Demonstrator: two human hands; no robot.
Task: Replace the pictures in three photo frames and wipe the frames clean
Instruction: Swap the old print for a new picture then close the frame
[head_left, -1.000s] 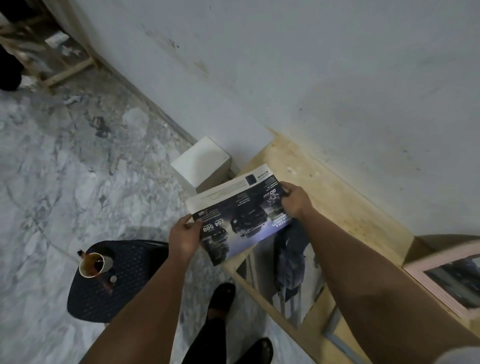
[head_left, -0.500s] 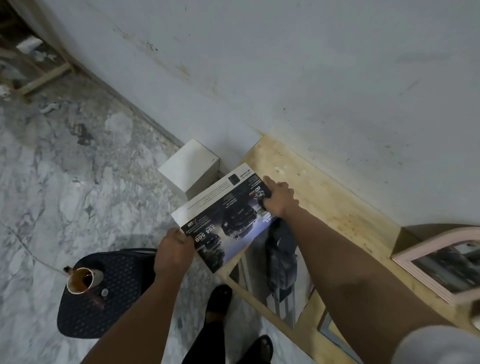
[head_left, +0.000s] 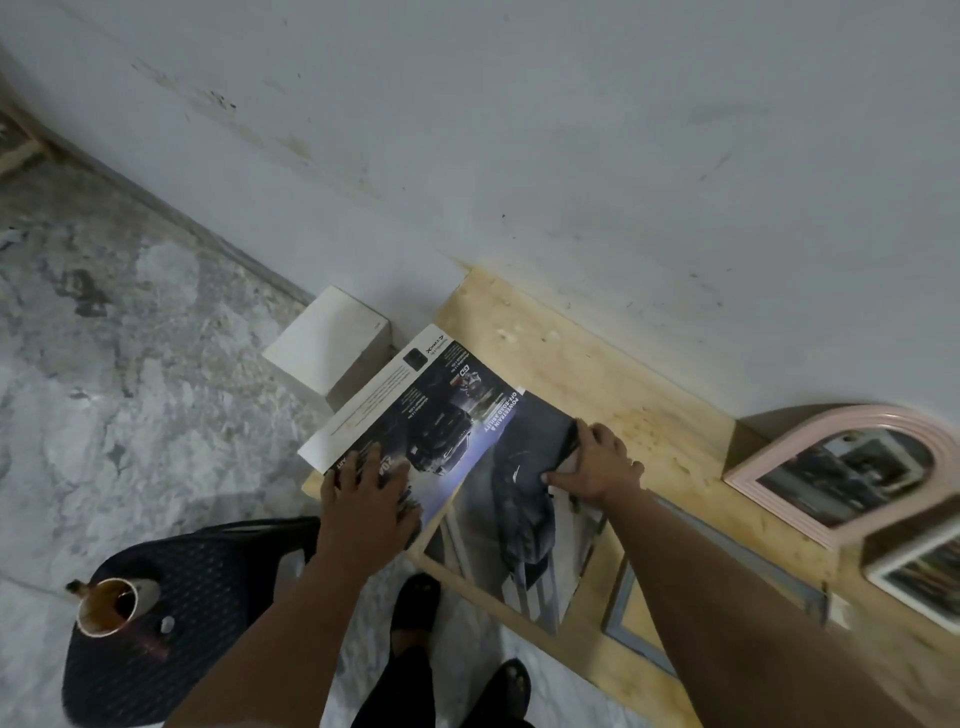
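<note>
Pale plywood table (head_left: 597, 364) runs along a scuffed white wall, over a grey marbled floor. Your left hand (head_left: 366, 499) lies flat, fingers straight and spread, pressing the near corner of a car brochure page (head_left: 415, 410) onto the table's left end. Your right hand (head_left: 597, 462) sits at roughly 3 o'clock from the left one, thumb and fingers spread over the top edge of a second, darker car picture (head_left: 514, 525); whether it pinches the sheet or only presses it cannot be told. That darker picture overlaps the brochure page's right edge and reaches toward the table's near edge. At 3 o'clock from the right hand, an arched pink frame (head_left: 831, 467) stands on the table; just beside it at 5 o'clock is a white frame (head_left: 914, 577). A grey-blue frame (head_left: 639, 623) lies flat beneath your right forearm. A white box (head_left: 327, 343) sits off the table's left end. At 8 o'clock from your left hand, a dark perforated stool (head_left: 182, 623) carries a cup (head_left: 106, 605).
</note>
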